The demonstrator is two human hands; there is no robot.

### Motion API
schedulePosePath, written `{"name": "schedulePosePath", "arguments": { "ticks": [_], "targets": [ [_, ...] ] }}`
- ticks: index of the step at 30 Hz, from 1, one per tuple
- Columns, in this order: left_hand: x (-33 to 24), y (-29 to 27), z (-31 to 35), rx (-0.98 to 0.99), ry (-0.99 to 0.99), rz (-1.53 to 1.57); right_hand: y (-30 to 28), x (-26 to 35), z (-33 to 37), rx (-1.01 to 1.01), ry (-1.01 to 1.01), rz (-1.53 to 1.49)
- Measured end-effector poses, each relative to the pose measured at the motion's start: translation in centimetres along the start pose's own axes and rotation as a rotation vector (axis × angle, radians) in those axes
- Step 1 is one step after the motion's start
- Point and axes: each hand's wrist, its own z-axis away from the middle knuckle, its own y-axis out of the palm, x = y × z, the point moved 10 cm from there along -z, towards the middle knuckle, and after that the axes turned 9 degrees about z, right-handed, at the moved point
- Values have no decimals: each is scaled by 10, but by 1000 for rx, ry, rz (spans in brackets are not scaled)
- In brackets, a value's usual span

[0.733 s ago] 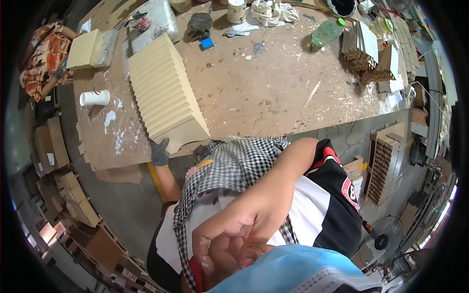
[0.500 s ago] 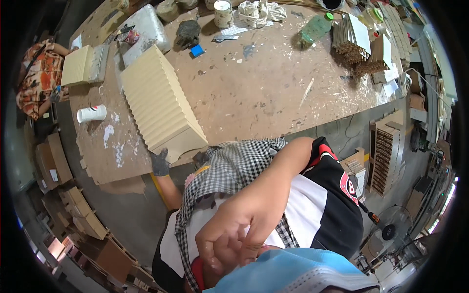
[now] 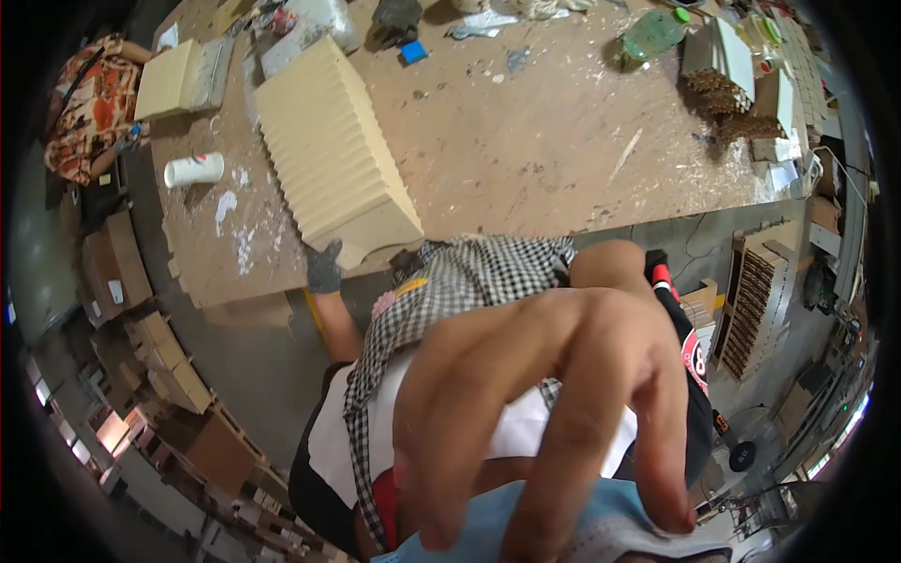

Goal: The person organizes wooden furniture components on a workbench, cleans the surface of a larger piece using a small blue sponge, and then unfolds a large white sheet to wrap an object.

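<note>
A cream block with a ribbed, wavy top lies slantwise on the worktable. In a dark grey glove, my left hand touches the block's near left corner, its fingers stretched out rather than wrapped round. My bare right hand is raised large and close to the camera, fingers spread and bent downward, with nothing visible in it. Its fingertips are close to a light blue mask at the lower edge; I cannot tell whether they touch. A dark grey piece shows under the block's near right end, partly hidden by my checked apron.
Paint stains mark the worktable. On it are a white cup, a blue cube, a green bottle and stacked panels. A co-worker in patterned clothes stands at far left. Cartons line the left floor.
My right hand has risen toward the camera, and its curled fingers have spread. The view has shifted, so the table sits higher. My left hand stays at the block's corner.
</note>
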Motion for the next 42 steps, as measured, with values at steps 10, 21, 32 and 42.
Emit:
{"name": "schedulePosePath", "arguments": {
  "ticks": [10,21,32,42],
  "targets": [
    [5,6,-5,-20,29,48,-40,-39,-6,29,30,474],
    [5,4,0,-82,87,97,-496,-114,135,-393,567,2252],
    [11,3,1,-100,92,106,-546,-62,172,-940,368,1835],
    [10,-1,3,-131,100,85,-516,-125,147,-566,737,2048]
  ]
}}
